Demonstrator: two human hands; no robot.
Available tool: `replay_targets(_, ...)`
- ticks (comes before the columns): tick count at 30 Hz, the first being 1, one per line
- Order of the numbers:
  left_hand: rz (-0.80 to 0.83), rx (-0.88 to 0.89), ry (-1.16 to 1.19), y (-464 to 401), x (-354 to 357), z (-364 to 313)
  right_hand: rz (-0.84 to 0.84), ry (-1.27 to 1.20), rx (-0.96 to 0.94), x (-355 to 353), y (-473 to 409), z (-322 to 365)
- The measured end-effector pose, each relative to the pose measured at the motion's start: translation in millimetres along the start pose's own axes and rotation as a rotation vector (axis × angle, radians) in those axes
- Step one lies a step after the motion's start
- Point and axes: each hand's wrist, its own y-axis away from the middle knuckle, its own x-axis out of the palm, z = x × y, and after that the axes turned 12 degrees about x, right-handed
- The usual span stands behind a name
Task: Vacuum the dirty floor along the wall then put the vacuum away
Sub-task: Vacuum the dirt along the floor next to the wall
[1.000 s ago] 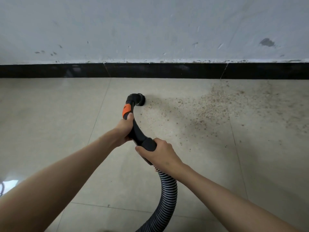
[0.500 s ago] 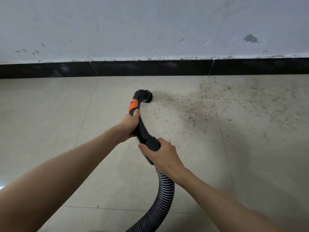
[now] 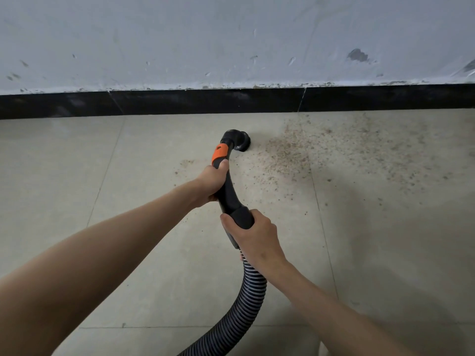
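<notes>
With my left hand [image 3: 211, 181] and right hand [image 3: 253, 233] both clamped around the vacuum handle [image 3: 229, 194], its brush nozzle [image 3: 241, 142] on the floor tile [image 3: 64, 176] beside the grit [image 3: 288, 155], a hasty sweep could scatter crumbs.

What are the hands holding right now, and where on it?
Both grip the vacuum wand: left hand on the curved handle below the orange collar, right hand at the cuff where the hose joins.

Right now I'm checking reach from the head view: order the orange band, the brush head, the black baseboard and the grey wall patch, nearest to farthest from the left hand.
1. Orange band, just above the left hand.
2. Brush head, ahead on the floor.
3. Black baseboard, at the wall's foot.
4. Grey wall patch, upper right.
</notes>
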Motion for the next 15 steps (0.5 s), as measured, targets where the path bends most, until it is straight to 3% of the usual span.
replay_targets(15, 0.091, 0.077, -0.092, -24, 58, -23, -0.088, -0.089, 0.046, -38, -20, -15)
